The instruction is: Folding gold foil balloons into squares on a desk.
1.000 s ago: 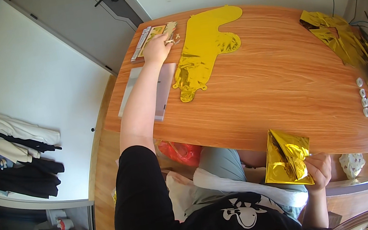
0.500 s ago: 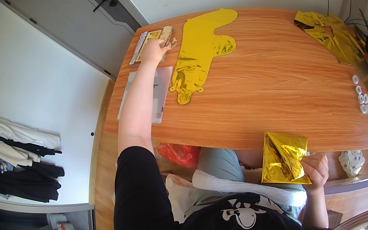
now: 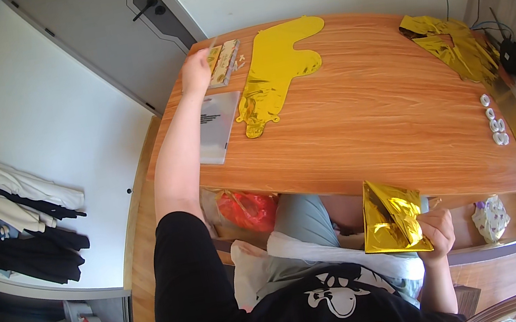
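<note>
My right hand [image 3: 437, 230] grips the edge of a folded gold foil balloon [image 3: 392, 220] at the table's front edge, over my lap. A thin see-through bit shows just above these fingers. My left arm stretches to the far left corner, where my left hand [image 3: 196, 73] is closed beside a flat patterned box [image 3: 225, 64]. A thin, pale strip seems to stick up from its fingers, too faint to name. Small pale scraps [image 3: 239, 63] lie right of the box. Another gold foil balloon [image 3: 277, 69], flat and uninflated, lies next to them.
A clear plastic folder [image 3: 220, 130] lies partly under my left forearm. On the right are crumpled gold foil [image 3: 458, 49], several small white rolls [image 3: 496, 124] and a black router [image 3: 512, 56] with cables. A red bag [image 3: 247, 210] sits below the table [image 3: 373, 114].
My left hand has moved left, away from the small scraps, uncovering more of the patterned box. The right hand still holds the folded foil balloon. The whole view has shifted slightly.
</note>
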Demonstrator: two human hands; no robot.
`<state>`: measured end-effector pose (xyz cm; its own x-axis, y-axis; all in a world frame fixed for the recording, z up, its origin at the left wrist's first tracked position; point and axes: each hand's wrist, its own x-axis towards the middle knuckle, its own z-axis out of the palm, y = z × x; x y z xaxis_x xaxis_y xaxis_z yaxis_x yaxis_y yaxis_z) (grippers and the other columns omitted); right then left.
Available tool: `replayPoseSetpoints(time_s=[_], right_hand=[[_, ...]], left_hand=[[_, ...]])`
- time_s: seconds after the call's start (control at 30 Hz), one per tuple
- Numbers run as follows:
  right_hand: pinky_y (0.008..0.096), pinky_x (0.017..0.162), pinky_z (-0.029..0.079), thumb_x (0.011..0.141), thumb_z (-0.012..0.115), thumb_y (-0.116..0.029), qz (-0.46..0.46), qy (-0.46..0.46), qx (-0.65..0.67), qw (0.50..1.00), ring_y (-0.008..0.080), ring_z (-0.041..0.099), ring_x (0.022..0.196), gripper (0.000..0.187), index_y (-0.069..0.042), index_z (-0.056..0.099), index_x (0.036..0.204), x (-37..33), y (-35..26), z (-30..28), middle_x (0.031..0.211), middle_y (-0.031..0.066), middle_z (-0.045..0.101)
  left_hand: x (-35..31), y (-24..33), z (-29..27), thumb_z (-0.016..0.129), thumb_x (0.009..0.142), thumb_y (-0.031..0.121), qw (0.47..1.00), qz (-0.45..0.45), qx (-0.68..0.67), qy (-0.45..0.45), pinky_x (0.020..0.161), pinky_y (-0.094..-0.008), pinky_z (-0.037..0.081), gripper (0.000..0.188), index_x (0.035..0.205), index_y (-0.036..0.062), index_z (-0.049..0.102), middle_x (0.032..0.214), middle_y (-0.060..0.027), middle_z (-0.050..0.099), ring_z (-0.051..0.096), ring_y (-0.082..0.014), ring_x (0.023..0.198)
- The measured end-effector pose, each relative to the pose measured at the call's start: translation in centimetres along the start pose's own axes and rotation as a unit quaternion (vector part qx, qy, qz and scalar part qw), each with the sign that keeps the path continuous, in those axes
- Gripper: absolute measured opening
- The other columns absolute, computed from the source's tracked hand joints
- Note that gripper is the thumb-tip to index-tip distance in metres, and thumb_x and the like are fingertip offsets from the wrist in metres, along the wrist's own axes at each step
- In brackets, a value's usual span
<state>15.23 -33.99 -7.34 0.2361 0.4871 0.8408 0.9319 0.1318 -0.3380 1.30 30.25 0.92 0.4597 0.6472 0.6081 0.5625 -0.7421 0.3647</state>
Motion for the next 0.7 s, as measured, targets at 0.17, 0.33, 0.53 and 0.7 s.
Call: replayPoseSetpoints(time_s=[0.17, 0.33, 0.53, 0.7], right_hand=[[0.0388, 0.072, 0.051, 0.076, 0.084, -0.011, 0.077, 0.042, 0.051, 0.995, 0.0286, 0.065, 0.078, 0.022, -0.003, 0.069, 0.091, -2.1, 0.7, -1.0, 0.084, 0.0112, 0.068], [0.0342, 0.087, 0.054, 0.104, 0.061, -0.014, 0.373, 0.331, 0.337, 0.799, 0.0203, 0.066, 0.100, 0.026, 0.001, 0.060, 0.124, 0.8, -0.4, 1.8, 0.115, 0.0093, 0.068], [0.0438, 0.113, 0.044, 0.106, 0.055, -0.016, 0.363, 0.253, 0.601, 0.666, 0.0250, 0.058, 0.128, 0.036, -0.001, 0.054, 0.139, 4.7, 0.8, 3.5, 0.140, 0.0107, 0.061], [0.0409, 0.110, 0.047, 0.106, 0.057, -0.017, 0.395, 0.254, 0.679, 0.564, 0.0236, 0.059, 0.128, 0.034, -0.004, 0.056, 0.137, 7.7, 3.7, 5.4, 0.139, 0.0088, 0.062]], left_hand=[[-3.5, 10.1, -5.8, 0.051, 0.107, 0.013, 0.926, -0.029, -0.341, 0.157, 0.105, -0.0363, 0.049, 0.033, 0.136, 0.0026, 0.062, 0.128, -0.0130, 0.069, 0.064, -0.0241, 0.120], [-12.3, 20.9, -8.8, 0.054, 0.107, 0.011, 0.721, -0.138, -0.677, 0.050, 0.115, -0.0352, 0.041, 0.038, 0.143, -0.0015, 0.053, 0.140, -0.0113, 0.061, 0.055, -0.0194, 0.132], [-24.0, 27.8, -3.3, 0.055, 0.106, 0.008, 0.587, -0.236, -0.756, -0.171, 0.108, -0.0312, 0.045, 0.033, 0.137, -0.0013, 0.057, 0.133, -0.0094, 0.064, 0.059, -0.0155, 0.123], [-27.4, 30.4, -0.8, 0.054, 0.103, 0.004, 0.601, -0.221, -0.718, -0.273, 0.103, -0.0319, 0.050, 0.045, 0.147, 0.0008, 0.045, 0.129, -0.0110, 0.065, 0.062, -0.0167, 0.118]])
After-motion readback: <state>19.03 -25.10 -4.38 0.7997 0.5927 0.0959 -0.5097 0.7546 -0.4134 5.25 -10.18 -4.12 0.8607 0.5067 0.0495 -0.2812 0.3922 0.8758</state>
